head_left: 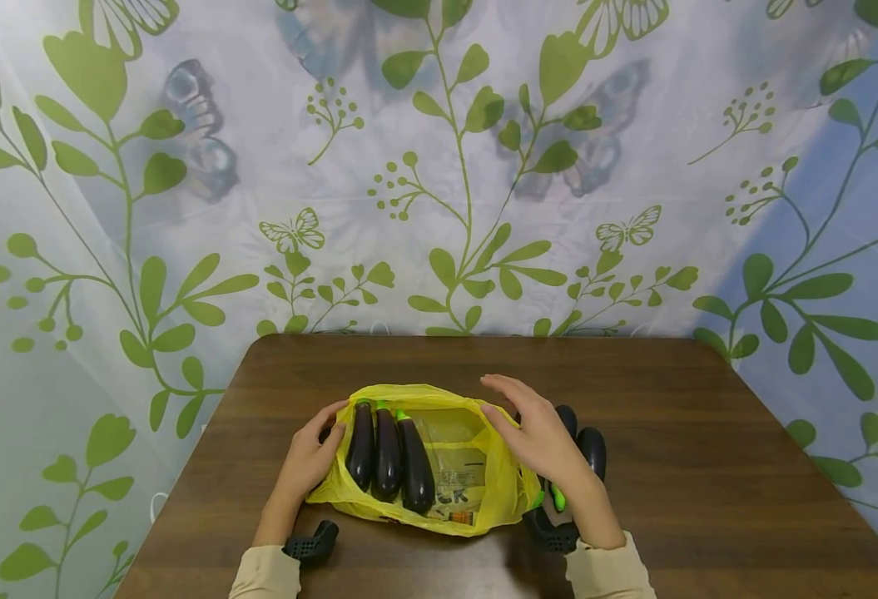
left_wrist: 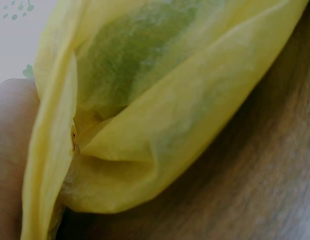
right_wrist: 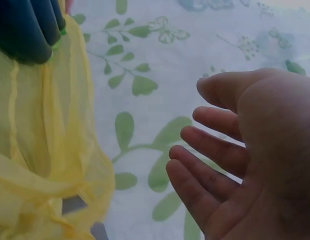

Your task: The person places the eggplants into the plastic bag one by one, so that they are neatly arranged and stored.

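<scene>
A yellow plastic bag (head_left: 504,482) lies with its mouth spread wide on the brown table. Three dark purple eggplants (head_left: 388,457) with green stems lie side by side in its left part. My left hand (head_left: 307,457) grips the bag's left rim; in the left wrist view the yellow film hides most of its fingers. Above the bag's right rim hovers my right hand (head_left: 539,437), palm toward the bag, its fingers (right_wrist: 215,150) loosely extended and holding nothing. Beyond that hand, more eggplants (head_left: 592,449) lie on the table, partly hidden by the forearm.
The wooden table (head_left: 708,466) reaches back to a curtain (head_left: 633,125) printed with green leaves and butterflies. A black wrist device (head_left: 311,542) sits on the left wrist, and another (head_left: 551,532) on the right. Printed material (head_left: 457,487) shows in the bag's bottom.
</scene>
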The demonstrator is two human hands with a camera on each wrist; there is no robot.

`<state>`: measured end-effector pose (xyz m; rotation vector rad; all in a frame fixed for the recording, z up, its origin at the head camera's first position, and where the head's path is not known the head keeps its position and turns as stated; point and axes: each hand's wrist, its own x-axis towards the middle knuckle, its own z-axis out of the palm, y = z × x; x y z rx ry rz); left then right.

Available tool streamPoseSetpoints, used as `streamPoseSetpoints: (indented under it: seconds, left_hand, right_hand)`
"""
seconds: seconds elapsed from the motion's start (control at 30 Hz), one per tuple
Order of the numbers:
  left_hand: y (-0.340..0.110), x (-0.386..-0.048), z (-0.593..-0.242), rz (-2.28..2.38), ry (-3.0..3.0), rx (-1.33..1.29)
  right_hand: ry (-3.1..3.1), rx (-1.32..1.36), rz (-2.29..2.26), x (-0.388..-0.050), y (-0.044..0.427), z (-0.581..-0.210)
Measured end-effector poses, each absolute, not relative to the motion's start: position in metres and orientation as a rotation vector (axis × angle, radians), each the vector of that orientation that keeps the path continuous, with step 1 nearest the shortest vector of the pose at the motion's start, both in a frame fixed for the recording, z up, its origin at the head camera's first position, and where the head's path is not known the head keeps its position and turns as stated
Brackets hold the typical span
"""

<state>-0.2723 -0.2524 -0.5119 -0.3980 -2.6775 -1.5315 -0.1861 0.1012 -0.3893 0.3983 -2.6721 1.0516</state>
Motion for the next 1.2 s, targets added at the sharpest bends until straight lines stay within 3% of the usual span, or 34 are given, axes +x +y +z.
streamPoseSetpoints:
  seconds: [1.2]
  left_hand:
    - [-0.253, -0.274, -0.514, -1.547, -2.681, -0.391]
  right_hand:
    - [-2.868, 0.061, 0.938, -0.182, 0.180, -0.397]
